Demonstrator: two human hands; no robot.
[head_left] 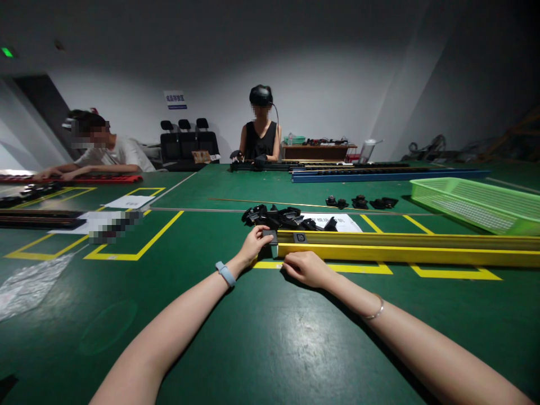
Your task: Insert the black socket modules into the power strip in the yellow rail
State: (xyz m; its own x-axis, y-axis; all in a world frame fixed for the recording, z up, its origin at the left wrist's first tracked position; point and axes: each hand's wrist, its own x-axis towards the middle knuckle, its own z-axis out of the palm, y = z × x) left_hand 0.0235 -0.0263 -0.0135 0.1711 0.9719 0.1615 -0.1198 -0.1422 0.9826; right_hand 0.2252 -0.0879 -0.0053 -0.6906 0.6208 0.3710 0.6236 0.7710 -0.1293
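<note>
A long yellow rail (400, 253) with a channel along it lies across the table, its left end in front of me. At that end, my left hand (254, 244) pinches a small dark grey block-like end piece (270, 236) between thumb and fingers. My right hand (307, 269) is curled closed against the rail's front side near the same end; what its fingers hold, if anything, is hidden. A dark square piece (300, 238) with a light mark sits in the rail's channel. Just behind the rail end lies a pile of black plastic parts (274, 216).
A green basket (476, 197) stands at the right. Black parts (360, 201), a thin rod (253, 201) and blue rails (379, 175) lie farther back. Crumpled clear plastic (31, 284) is at the left. One person (262, 135) sits opposite, another (122, 152) leans at the left.
</note>
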